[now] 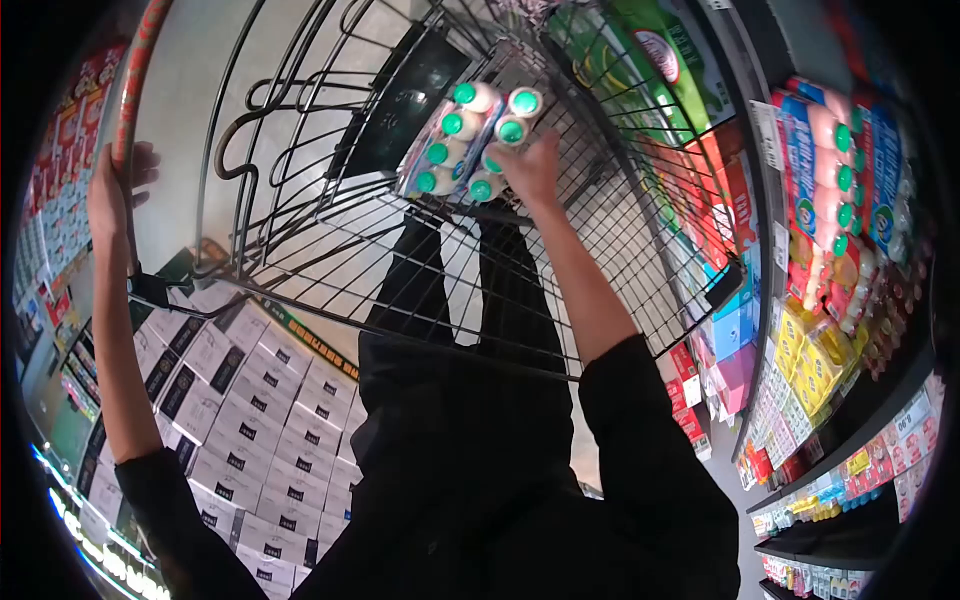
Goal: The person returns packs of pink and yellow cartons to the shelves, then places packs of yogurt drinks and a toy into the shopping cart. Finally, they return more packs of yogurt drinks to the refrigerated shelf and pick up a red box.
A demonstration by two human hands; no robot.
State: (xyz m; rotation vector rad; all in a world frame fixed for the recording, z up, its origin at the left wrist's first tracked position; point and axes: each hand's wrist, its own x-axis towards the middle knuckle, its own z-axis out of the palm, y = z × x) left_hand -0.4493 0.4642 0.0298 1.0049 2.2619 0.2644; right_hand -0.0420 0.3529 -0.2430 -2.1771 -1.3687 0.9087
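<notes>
A wire shopping cart (600,220) stands in front of my body. Inside it lies a pack of white bottles with green caps (455,140), set in two rows. My right hand (530,170) reaches into the cart at the right side of the pack, its fingers over one of the caps; whether they grip it is hard to make out. At the far left my left hand (115,195) is beside the cart's red patterned handle (130,90), the fingers apart and the thumb side against the bar.
Shelves (850,430) with bottle packs (820,170) and yellow packages (815,360) run along the right. Green and red boxes (670,70) stand beyond the cart's right side. Stacked white boxes (260,430) are at lower left, with more goods (65,190) at far left.
</notes>
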